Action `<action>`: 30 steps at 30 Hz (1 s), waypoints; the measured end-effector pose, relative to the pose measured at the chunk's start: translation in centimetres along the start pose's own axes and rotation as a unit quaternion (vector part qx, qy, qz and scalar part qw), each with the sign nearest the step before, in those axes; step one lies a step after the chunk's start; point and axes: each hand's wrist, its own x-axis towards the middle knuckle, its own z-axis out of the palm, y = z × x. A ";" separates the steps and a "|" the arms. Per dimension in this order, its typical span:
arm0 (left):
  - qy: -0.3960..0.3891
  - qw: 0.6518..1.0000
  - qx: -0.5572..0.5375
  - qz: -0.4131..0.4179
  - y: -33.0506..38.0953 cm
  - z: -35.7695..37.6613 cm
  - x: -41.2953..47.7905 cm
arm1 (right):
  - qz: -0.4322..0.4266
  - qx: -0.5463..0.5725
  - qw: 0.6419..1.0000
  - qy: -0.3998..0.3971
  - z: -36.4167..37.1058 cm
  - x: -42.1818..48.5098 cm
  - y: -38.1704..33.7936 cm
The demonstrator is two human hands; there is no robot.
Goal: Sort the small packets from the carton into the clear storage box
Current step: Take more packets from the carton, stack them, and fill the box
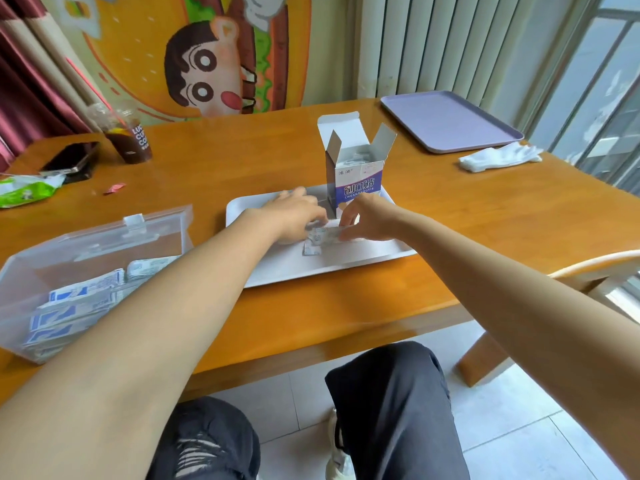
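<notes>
An open blue-and-white carton stands upright at the back of a white tray, with packets showing in its top. Just in front of it, my left hand and my right hand meet over a small bunch of packets on the tray, fingers pinched on it from both sides. One loose packet lies flat on the tray just below them. The clear storage box sits at the left with its lid up, holding several blue-and-white packets.
A purple tray and white gloves lie at the back right. At the back left are a dark drink cup, a phone, a green wrapper and a red scrap. A chair stands at the right.
</notes>
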 end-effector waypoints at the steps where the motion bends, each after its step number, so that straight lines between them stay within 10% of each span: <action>1: 0.008 1.000 0.003 -0.005 0.0 -0.1 0.0 | 0.005 0.013 1.000 -0.001 -0.1 -0.1 0.0; 20: -0.041 0.993 -0.096 -0.058 -0.7 -0.5 -1.4 | 0.057 0.171 0.983 -0.039 0.5 0.1 -1.5; 30: -0.046 0.980 -0.170 -0.095 -0.5 -0.3 -1.9 | 0.042 0.072 0.995 -0.060 1.2 0.7 -2.5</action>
